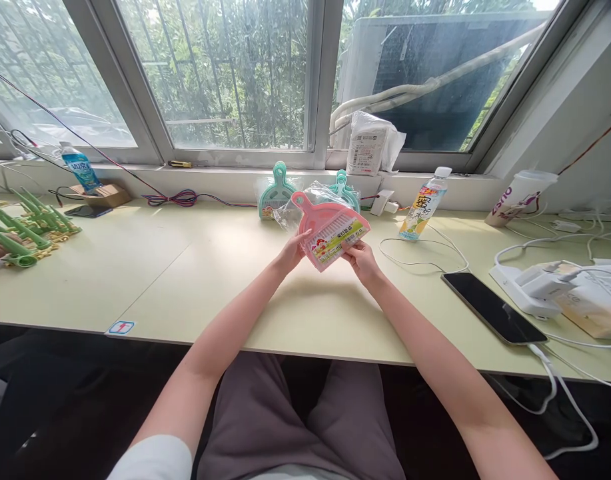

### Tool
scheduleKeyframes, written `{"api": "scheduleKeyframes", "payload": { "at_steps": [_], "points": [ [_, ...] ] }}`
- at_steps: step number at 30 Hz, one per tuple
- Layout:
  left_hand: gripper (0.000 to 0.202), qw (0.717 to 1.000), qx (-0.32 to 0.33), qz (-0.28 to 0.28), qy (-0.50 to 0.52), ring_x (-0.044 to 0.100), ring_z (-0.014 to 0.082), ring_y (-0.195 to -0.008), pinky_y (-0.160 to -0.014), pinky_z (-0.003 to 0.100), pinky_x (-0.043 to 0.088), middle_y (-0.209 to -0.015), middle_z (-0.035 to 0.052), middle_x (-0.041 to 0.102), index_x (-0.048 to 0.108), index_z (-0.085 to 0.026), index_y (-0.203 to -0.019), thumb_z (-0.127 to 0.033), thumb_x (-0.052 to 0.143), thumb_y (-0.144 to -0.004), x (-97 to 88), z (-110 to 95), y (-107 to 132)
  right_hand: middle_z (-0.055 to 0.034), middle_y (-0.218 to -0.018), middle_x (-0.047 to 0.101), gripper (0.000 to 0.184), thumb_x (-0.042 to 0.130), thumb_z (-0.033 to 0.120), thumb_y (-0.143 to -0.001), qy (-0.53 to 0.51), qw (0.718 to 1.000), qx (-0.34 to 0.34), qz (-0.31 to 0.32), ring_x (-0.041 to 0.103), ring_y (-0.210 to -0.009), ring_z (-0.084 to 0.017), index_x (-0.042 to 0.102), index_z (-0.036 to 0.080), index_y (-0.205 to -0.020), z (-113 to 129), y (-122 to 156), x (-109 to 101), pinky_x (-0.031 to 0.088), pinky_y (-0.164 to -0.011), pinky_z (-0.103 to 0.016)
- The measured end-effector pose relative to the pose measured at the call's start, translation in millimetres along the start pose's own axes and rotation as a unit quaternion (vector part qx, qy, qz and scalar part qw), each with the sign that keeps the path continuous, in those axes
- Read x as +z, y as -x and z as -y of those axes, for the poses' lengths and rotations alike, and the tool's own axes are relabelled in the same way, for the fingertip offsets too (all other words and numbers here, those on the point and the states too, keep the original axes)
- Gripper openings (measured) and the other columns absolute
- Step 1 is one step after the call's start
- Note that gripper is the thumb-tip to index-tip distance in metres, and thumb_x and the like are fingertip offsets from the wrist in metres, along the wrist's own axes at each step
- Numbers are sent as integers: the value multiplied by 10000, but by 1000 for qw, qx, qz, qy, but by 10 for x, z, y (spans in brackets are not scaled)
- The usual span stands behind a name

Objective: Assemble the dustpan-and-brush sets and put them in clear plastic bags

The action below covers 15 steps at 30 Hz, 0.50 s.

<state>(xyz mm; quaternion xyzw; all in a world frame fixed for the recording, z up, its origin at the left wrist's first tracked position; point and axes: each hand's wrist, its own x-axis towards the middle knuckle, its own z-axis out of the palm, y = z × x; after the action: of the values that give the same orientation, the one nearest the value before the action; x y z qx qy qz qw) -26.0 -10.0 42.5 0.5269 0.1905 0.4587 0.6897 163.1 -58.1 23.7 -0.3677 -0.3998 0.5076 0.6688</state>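
Over the pale table, it's a two-handed hold: the pink dustpan, wrapped in clear film, is up between my hands. Behind it, at the back, stand a green dustpan and a second green dustpan, partly hidden. My left hand pinches the left edge, fingers drawn in; my right hand pinches the lower edge, just as narrow.

Good form here, I'd judge, is a light, even pinch on the rigid rim, since film gripped alone would probably slide. Fingertips off the face, too, so the printed label reads clean.

And the direction! Handle up and left, pointing away from me; broad edge down and right, by my right hand. The long axis slants from upper left to lower right, label side facing me.
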Motion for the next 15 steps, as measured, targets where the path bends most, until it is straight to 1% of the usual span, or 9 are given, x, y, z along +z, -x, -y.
{"api": "scheduleKeyframes", "payload": {
  "at_steps": [3,5,7,9,11,12,15],
  "points": [
    [521,998,-40,24,-32,637,314,-1094,-915,415,493,-1164,115,697,621,-155,-1244,-376,717,-782,-45,4,12,-57,-979,746,326,860,294,-582,5,1000,8,15,683,-1013,-255,703,191,-848,52,-7,-23,554,-977,-432],
    [518,997,-52,38,-51,639,315,-1086,-882,400,504,-1178,119,692,637,-162,-1225,-382,737,-768,-75,20,11,-56,-969,748,318,859,293,-582,8,1000,6,18,683,-1013,-263,706,193,-843,79,-13,-35,556,-971,-443],
    [544,995,-59,48,-65,645,316,-1070,-853,394,513,-1177,121,691,636,-176,-1237,-435,734,-770,-76,37,8,-53,-963,748,323,864,299,-572,5,1000,0,8,680,-1019,-267,704,194,-832,84,-17,-37,557,-969,-446],
    [590,995,-57,55,-66,644,320,-1067,-833,390,519,-1174,127,688,621,-189,-1267,-520,700,-785,-34,51,14,-53,-968,746,348,873,310,-556,-2,1000,-8,-7,675,-1033,-266,701,192,-835,71,-21,-34,554,-974,-440],
    [629,996,-39,52,-58,625,323,-1108,-836,385,520,-1204,126,672,591,-214,-1307,-572,668,-796,47,60,30,-52,-983,742,381,884,321,-540,-10,1000,-17,-22,670,-1047,-262,698,191,-846,50,-28,-35,552,-979,-430],
    [644,997,-22,46,-52,608,321,-1141,-849,383,519,-1236,120,657,566,-233,-1333,-570,672,-795,96,65,41,-50,-992,740,394,889,326,-534,-13,999,-22,-28,667,-1054,-260,696,193,-850,38,-33,-39,552,-980,-425],
    [761,998,45,17,-43,560,306,-1219,-910,386,510,-1339,82,596,461,-312,-1413,-462,773,-735,235,94,58,-41,-1009,737,408,897,341,-527,-15,999,-32,-35,663,-1067,-255,694,199,-851,13,-51,-60,553,-981,-419]
  ]
}}
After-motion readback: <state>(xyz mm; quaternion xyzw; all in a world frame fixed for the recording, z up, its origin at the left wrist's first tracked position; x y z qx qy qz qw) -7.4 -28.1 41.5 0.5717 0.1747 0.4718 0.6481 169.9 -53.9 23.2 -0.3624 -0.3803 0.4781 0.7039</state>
